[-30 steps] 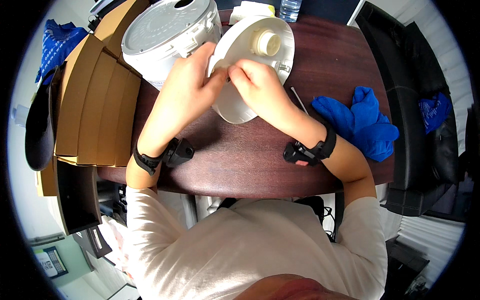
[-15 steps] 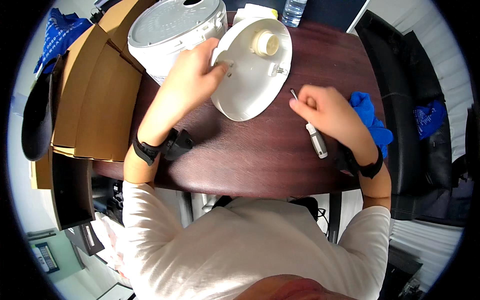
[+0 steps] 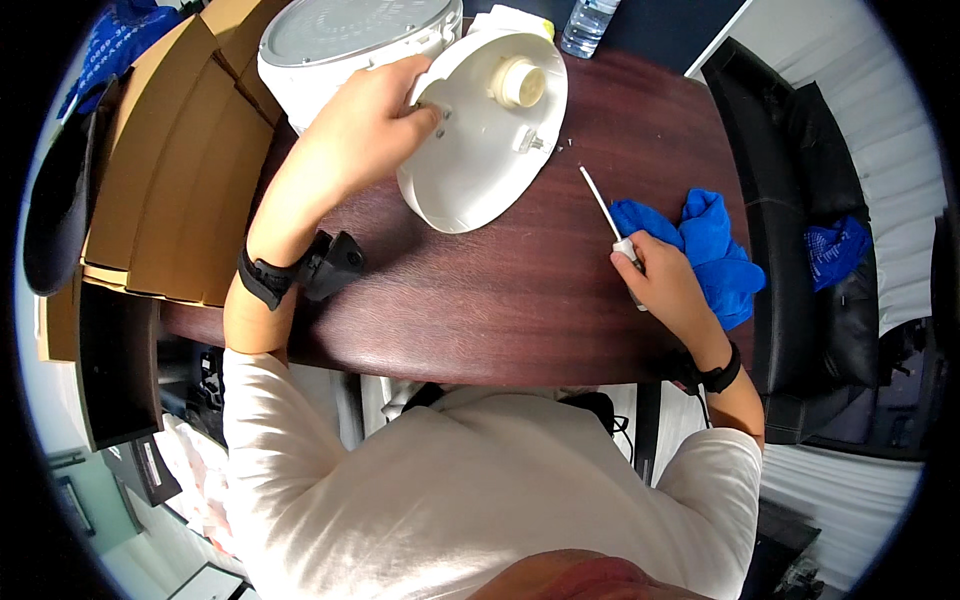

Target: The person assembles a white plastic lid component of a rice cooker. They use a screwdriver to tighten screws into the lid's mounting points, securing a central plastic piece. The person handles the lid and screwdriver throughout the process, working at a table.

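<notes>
Right hand [image 3: 668, 288] first: the fingers are curled tight around the handle of a thin screwdriver [image 3: 606, 212], its slim shaft pointing up and away across the table toward the white cover. Over on the other side, the left hand [image 3: 365, 128] rests on the rim of that white plastic cover [image 3: 485, 130], fingertips pressed down on its inner face near two small holes, thumb hidden behind the edge so I cannot tell how it grips. The cover lies hollow side up on the dark wooden table [image 3: 480, 300], leaning against the big white appliance body [image 3: 340, 40] behind it, with a cream round hub [image 3: 522, 82] standing in its middle. A couple of tiny specks, possibly screws, lie on the wood just beside the cover's right edge. To do this well, I'd say keep that left hand pinning the cover flat so it cannot rock, bring the tip in straight over the screw, and mind those loose bits. Just beside the right hand sits a crumpled blue cloth [image 3: 715, 250]; cardboard boxes [image 3: 160, 170] stack up at far left, a water bottle [image 3: 588, 22] at the top.
</notes>
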The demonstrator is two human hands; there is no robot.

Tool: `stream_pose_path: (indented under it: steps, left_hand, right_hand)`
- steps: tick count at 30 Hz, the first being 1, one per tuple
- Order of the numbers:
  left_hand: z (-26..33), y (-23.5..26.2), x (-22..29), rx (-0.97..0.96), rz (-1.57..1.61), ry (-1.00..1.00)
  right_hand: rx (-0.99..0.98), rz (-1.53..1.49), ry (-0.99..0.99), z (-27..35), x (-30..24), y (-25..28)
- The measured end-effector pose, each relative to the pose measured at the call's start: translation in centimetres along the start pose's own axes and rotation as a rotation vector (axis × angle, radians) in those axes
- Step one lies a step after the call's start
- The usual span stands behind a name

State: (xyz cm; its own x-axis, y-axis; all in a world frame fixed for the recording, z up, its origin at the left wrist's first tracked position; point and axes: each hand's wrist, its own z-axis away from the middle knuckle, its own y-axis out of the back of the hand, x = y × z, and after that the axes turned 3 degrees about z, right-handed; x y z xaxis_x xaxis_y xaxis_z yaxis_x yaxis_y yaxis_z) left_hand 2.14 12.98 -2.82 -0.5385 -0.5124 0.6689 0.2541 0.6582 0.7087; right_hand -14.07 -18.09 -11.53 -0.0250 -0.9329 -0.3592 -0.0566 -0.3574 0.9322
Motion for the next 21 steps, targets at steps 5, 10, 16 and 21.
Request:
stream_pose_path:
  steps: [5,10,16,21]
  left_hand:
    - [0.0,-0.6,-0.8,0.100,0.090,-0.086]
    - [0.2,0.4,0.7,0.017,0.026,0.091]
    - [0.4,0.8,1.0,0.013,0.023,0.133]
    - [0.2,0.7,0.8,-0.004,-0.013,0.103]
  right_hand:
    - [-0.080,0.021,-0.037,0.4,0.8,-0.4]
    - [-0.317,0.170,0.178,-2.9,1.8,2.0]
    - [-0.076,0.264,0.441,-14.7,3.1,1.9]
    - [-0.143,0.233,0.509,-18.6,3.2,-0.3]
